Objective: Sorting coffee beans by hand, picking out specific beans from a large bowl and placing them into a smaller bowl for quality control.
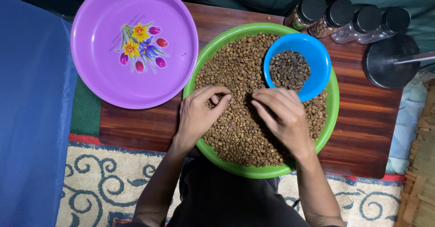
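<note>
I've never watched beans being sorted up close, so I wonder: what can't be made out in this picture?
- Head view: whether the left hand or right hand pinches a bean; curled fingers hide it.
- Beans beneath both hands in the green bowl: covered.
- Dark bits in the blue bowl: too small to tell apart.
- Four black-capped jars: contents partly hidden by caps.
- Black round base: its pole runs off the right edge.

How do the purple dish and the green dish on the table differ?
The purple dish holds nothing and has flowers printed in its middle; the green dish is heaped with brown beans. The purple dish sits untouched at the table's corner, while both hands, left and right, rest in the green dish's beans. A small blue bowl of darker beans sits inside the green dish; the purple one carries no bowl. Both are round and shallow.
</note>
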